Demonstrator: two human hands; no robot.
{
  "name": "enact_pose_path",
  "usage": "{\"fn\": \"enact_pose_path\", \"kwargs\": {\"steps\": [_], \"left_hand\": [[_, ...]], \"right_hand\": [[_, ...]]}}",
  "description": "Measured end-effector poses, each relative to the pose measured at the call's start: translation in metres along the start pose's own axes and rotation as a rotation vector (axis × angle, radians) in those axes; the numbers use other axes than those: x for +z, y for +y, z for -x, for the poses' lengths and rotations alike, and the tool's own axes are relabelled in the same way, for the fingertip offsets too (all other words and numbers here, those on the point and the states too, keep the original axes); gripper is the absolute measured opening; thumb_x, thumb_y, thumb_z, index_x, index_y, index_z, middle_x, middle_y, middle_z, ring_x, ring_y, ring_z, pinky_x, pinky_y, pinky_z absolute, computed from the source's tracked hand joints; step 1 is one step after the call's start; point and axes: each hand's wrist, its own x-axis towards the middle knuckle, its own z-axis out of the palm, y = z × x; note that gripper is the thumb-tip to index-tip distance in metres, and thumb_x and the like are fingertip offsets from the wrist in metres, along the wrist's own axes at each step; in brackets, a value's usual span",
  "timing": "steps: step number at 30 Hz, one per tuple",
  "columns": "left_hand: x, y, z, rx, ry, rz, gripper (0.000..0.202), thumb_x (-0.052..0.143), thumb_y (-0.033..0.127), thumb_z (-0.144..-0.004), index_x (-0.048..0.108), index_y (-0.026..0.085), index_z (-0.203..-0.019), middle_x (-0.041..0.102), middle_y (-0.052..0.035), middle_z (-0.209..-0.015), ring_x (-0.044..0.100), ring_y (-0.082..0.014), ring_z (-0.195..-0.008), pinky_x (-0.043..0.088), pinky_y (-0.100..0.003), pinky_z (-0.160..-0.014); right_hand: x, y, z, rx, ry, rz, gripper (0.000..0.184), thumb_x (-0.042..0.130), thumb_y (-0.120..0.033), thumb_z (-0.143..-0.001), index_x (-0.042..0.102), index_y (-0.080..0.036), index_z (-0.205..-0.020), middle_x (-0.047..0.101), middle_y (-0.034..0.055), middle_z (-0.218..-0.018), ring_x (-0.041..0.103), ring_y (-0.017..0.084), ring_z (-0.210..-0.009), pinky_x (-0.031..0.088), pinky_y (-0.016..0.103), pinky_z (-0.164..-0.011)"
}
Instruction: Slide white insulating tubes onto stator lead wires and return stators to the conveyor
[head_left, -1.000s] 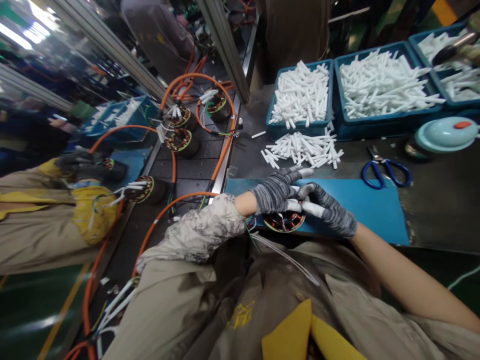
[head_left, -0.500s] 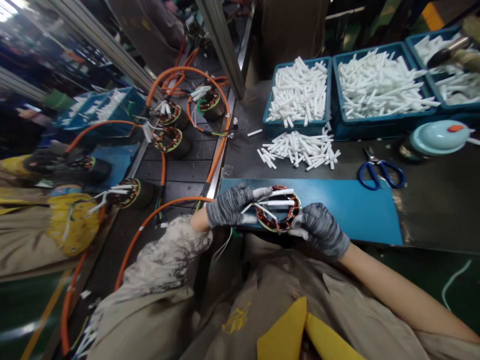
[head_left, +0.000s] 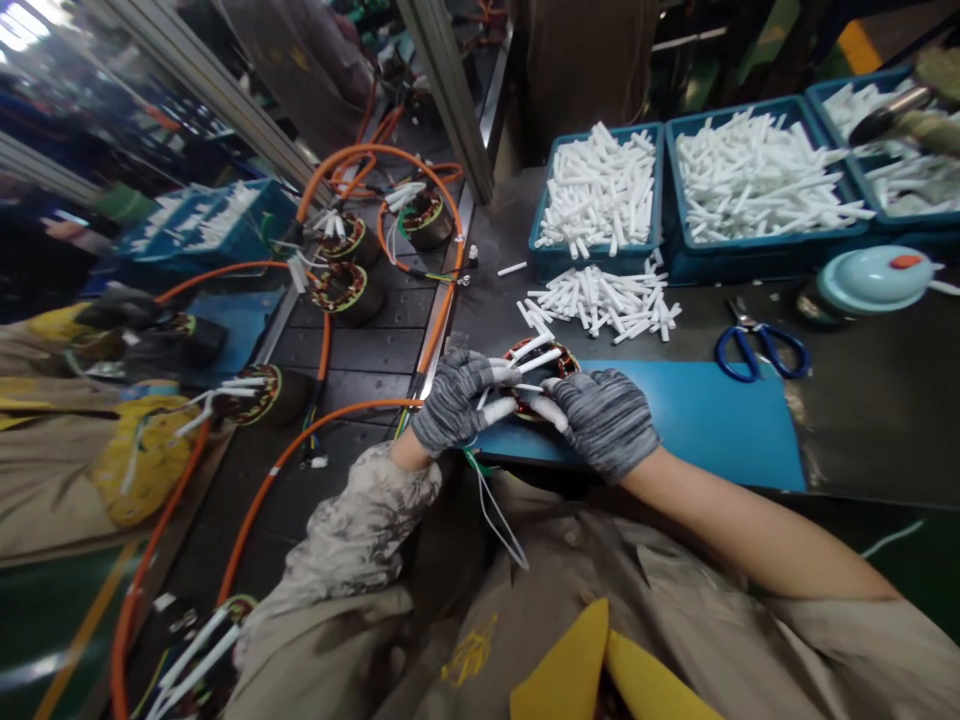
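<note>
A round motor stator [head_left: 541, 362] with copper windings and white-sleeved wires lies at the left end of a blue mat [head_left: 697, 420]. My left hand [head_left: 454, 398], in a grey knit glove, grips its left side with fingers curled over the sleeved wires. In a matching glove, my right hand [head_left: 604, 420] is closed on the stator's near right edge, pinching a white sleeve. Thin white and green leads hang from the stator toward my lap.
Loose white sleeves [head_left: 600, 298] are heaped behind the mat, with blue bins [head_left: 600, 190] of more behind them. Blue scissors [head_left: 761, 345] and a pale blue lidded dish [head_left: 870, 280] lie to the right. On the left, a conveyor [head_left: 360, 340] carries stators and orange cables; another worker's gloved hands [head_left: 142, 330] hold a stator.
The stator has slid left along the mat with both hands. My right hand has moved from its lower right edge up over it, and the hands are closer together.
</note>
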Motion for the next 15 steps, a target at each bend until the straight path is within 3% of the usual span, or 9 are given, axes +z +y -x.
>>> {"fn": "enact_pose_path", "kwargs": {"steps": [3, 6, 8, 10, 12, 15], "left_hand": [[0.004, -0.001, 0.007, 0.091, -0.066, -0.078, 0.042, 0.072, 0.046, -0.09, 0.07, 0.027, -0.127, 0.075, -0.0046, -0.125, 0.052, -0.0297, -0.14, 0.024, -0.055, -0.126], [0.017, 0.009, 0.013, 0.206, -0.081, -0.211, 0.048, 0.071, 0.045, -0.09, 0.065, 0.031, -0.136, 0.075, -0.0026, -0.126, 0.049, -0.0303, -0.144, 0.006, -0.057, -0.13], [0.027, 0.02, 0.014, 0.264, -0.036, -0.284, 0.044, 0.07, 0.038, -0.092, 0.066, 0.029, -0.134, 0.078, -0.0024, -0.116, 0.06, -0.0275, -0.132, 0.011, -0.056, -0.13], [0.038, 0.032, 0.013, 0.282, 0.044, -0.331, 0.035, 0.07, 0.032, -0.093, 0.07, 0.026, -0.128, 0.08, -0.0019, -0.102, 0.071, -0.0232, -0.111, 0.027, -0.051, -0.126], [0.047, 0.042, 0.012, 0.239, 0.133, -0.384, 0.029, 0.072, 0.03, -0.092, 0.073, 0.024, -0.12, 0.08, -0.0016, -0.092, 0.073, -0.0207, -0.094, 0.043, -0.044, -0.112], [0.058, 0.052, 0.011, 0.119, 0.236, -0.457, 0.033, 0.077, 0.036, -0.088, 0.074, 0.022, -0.118, 0.078, -0.0019, -0.084, 0.073, -0.0208, -0.084, 0.049, -0.039, -0.09]], "right_hand": [[0.0, 0.004, 0.005, 0.011, -0.097, -0.046, 0.041, 0.047, -0.043, -0.105, 0.079, -0.018, -0.104, 0.078, 0.0122, -0.088, 0.069, 0.023, -0.08, 0.045, 0.033, -0.073], [0.002, 0.022, 0.025, 0.107, -0.207, -0.338, 0.04, 0.046, -0.043, -0.105, 0.08, -0.021, -0.104, 0.078, 0.0064, -0.081, 0.07, 0.019, -0.073, 0.048, 0.029, -0.069], [0.004, 0.033, 0.036, 0.225, -0.226, -0.539, 0.042, 0.045, -0.046, -0.104, 0.08, -0.022, -0.102, 0.077, 0.003, -0.073, 0.07, 0.017, -0.067, 0.051, 0.027, -0.066], [0.004, 0.04, 0.041, 0.285, -0.183, -0.581, 0.041, 0.048, -0.047, -0.102, 0.08, -0.022, -0.106, 0.08, 0.0049, -0.082, 0.073, 0.02, -0.076, 0.056, 0.03, -0.074], [0.0, 0.047, 0.037, 0.25, -0.162, -0.551, 0.038, 0.053, -0.048, -0.099, 0.08, -0.024, -0.113, 0.082, 0.007, -0.1, 0.075, 0.024, -0.092, 0.056, 0.036, -0.088], [-0.011, 0.068, 0.02, 0.197, -0.141, -0.606, 0.038, 0.056, -0.051, -0.097, 0.078, -0.026, -0.115, 0.081, 0.0039, -0.106, 0.075, 0.024, -0.099, 0.056, 0.036, -0.091]]}}
